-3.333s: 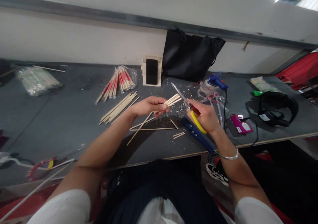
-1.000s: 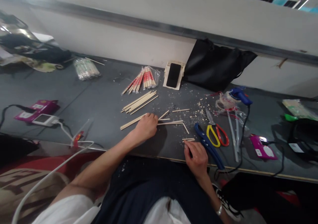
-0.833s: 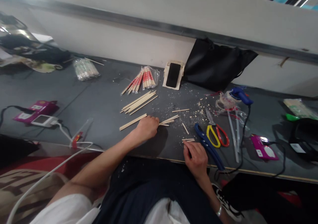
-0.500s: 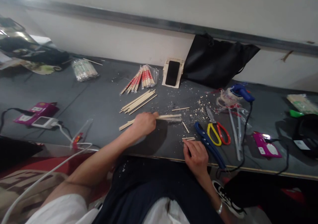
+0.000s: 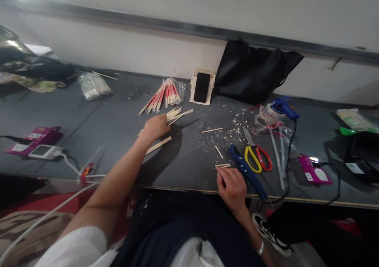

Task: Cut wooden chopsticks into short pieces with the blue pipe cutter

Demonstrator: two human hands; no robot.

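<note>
Over the loose chopsticks on the table, my left hand is closed round a chopstick or two, whose pale ends stick out to the right past my fingers. Part of the pile is hidden beneath this hand. A smaller row of chopsticks lies just below it. My right hand rests near the front edge, fingers loosely bent and apart from the thumb, fingertips touching short stick pieces. Right of it lie blue-handled pliers or cutters and scissors with yellow and red handles.
Red-wrapped chopsticks lie behind the pile, beside a phone. Wood chips are scattered mid-table. At right are a blue corded tool, clear glue sticks and a purple box. A black bag leans on the wall.
My left hand has moved left and away from me, onto the larger chopstick pile, with chopsticks in its grip. My right hand stays by the short pieces. The view has shifted slightly.
</note>
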